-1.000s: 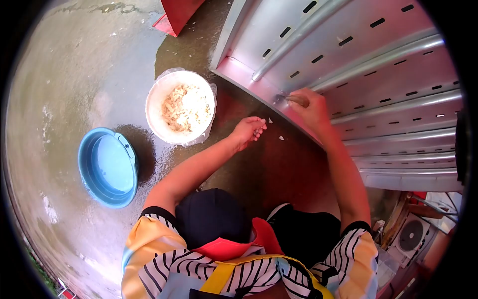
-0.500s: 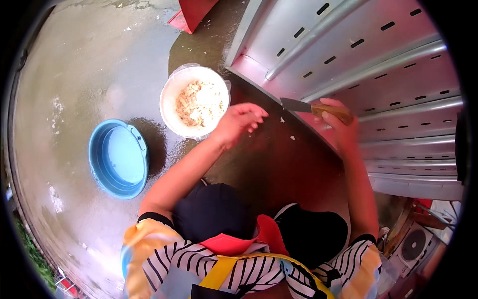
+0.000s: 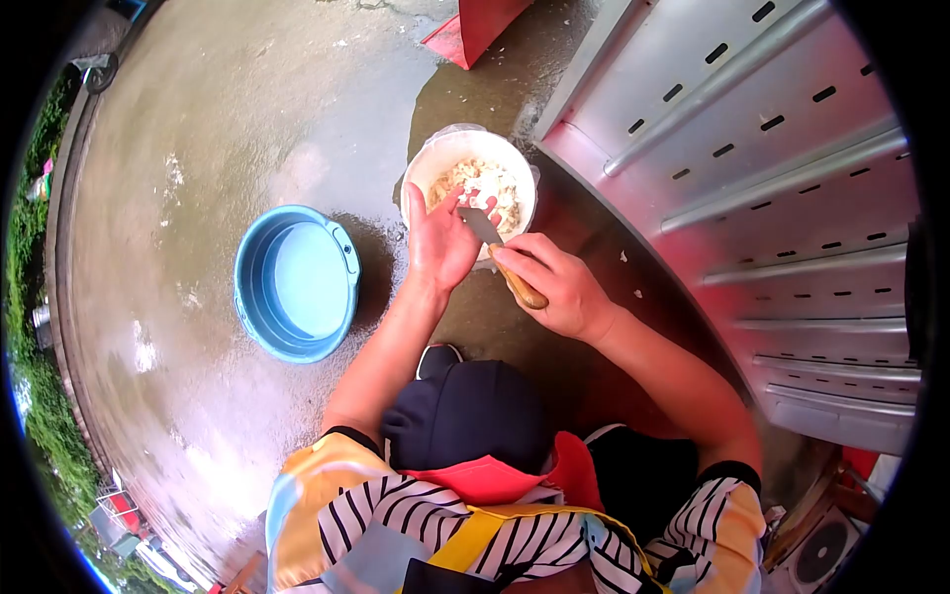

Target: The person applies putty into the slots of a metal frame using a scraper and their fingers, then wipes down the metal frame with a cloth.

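My right hand [image 3: 556, 287] is wrapped round the wooden handle of a knife [image 3: 519, 277]. The knife's blade points up and left, its tip at the fingers of my left hand [image 3: 441, 238]. That left hand is spread, palm up, over the near left edge of a white bucket [image 3: 526, 188]. Pale, crumbly pieces [image 3: 480, 178] fill part of the bucket. Whether the blade touches the left fingers is hard to tell.
A blue basin [image 3: 253, 322] with a handle stands on the wet concrete floor [image 3: 188, 247] at the left. A large slotted metal panel [image 3: 792, 208] leans in at the right. Red sheet metal [image 3: 480, 30] is at the top, a fan unit [image 3: 823, 549] at the lower right.
My right hand has brought the knife from the metal panel left to my left hand. My left hand has opened and turned palm up at the bucket. The whole view has shifted.
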Tool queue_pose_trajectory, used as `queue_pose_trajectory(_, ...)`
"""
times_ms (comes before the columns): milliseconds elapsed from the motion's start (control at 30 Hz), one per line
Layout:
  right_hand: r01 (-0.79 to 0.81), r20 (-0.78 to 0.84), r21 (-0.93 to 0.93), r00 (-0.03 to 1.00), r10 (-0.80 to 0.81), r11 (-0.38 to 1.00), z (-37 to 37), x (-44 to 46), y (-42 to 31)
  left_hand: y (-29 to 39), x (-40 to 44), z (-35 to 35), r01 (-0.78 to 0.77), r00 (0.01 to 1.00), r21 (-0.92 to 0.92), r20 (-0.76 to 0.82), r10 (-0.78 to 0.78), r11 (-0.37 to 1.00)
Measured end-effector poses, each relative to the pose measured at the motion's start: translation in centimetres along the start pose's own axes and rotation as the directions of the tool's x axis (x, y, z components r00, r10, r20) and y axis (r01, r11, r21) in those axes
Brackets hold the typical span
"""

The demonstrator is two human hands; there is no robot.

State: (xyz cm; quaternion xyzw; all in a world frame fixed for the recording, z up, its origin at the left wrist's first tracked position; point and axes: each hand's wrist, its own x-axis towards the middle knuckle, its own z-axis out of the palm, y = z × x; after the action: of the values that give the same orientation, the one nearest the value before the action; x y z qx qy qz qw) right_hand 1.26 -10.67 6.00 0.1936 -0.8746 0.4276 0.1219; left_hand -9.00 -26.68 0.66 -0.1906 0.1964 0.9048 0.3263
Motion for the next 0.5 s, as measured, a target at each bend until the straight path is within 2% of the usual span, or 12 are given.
queue_pose_trajectory(100,-0.042,-0.043,-0.020,0.998,0.041,0.999,0.5,0.9,1.4,-0.2,-0.4,0.2,-0.015,0.999,0.107,-0.040,0.019,0.994)
queue_pose_trajectory(133,-0.119,-0.061,-0.018,0.991,0.117,0.993,0.3,1.3,1.9,-0.3,-0.6,0.4,-0.004,0.998,0.127,-0.064,0.012,0.992)
queue_pose_trajectory(200,-0.124,-0.097,0.024,0.987,0.126,0.992,0.1,1.5,1.7,-0.1,-0.9,0.6,0.009,0.994,0.168,-0.110,0.009,0.986)
queue_pose_trajectory(333,-0.141,-0.048,0.028,0.989,0.142,0.990,1.0,1.6,1.9,1.1,-1.2,0.2,0.032,0.999,0.215,-0.013,-0.030,0.976)
queue_pose_trajectory(367,-0.164,-0.039,0.008,0.986,0.165,0.986,1.1,1.2,2.1,1.1,-1.8,0.7,0.049,0.994,0.270,-0.105,-0.021,0.962)
queue_pose_trajectory(400,-0.244,-0.037,0.004,0.969,0.244,0.970,1.3,1.2,3.2,1.2,-2.1,0.4,0.023,0.998,0.384,-0.058,-0.001,0.923)
queue_pose_trajectory(433,-0.245,-0.008,0.017,0.970,0.245,0.969,1.5,1.2,3.4,1.6,-2.2,0.1,-0.016,1.000,0.491,-0.003,0.019,0.871)
queue_pose_trajectory(500,-0.245,0.057,0.049,0.969,0.242,0.968,2.1,1.4,3.9,2.0,-1.8,-0.4,-0.237,0.965,0.789,0.127,0.228,0.567)
